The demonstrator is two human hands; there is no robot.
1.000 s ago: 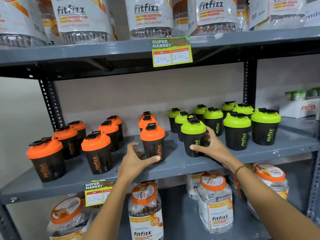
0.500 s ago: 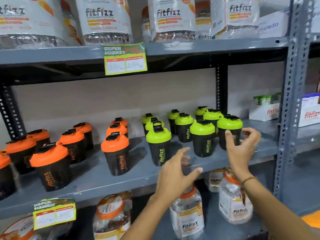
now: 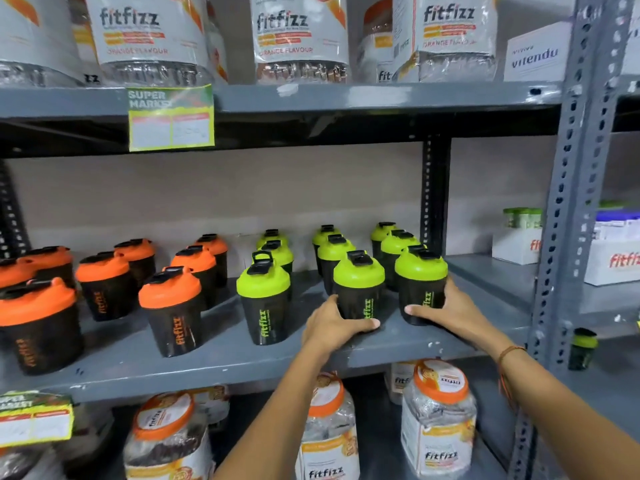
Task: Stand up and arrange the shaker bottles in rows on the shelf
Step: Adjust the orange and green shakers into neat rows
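My left hand (image 3: 332, 322) wraps one glossy, domed green-lidded shaker (image 3: 358, 289). My right hand (image 3: 446, 311) clasps its neighbour (image 3: 420, 284), fingers curled round the smooth black cups.

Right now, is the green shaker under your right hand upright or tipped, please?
Upright: the shaker stands base down on the shelf, lid on top, right hand around it.

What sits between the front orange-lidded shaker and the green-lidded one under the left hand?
One upright green-lidded black shaker stands between them in the head view, apart from both.

shakers (image 3: 265, 308): "fitfizz" | jars (image 3: 152, 29): "fitfizz ORANGE FLAVOUR" | box (image 3: 535, 55): likely "vitendu" | tag (image 3: 170, 117): "SUPER MARKET"
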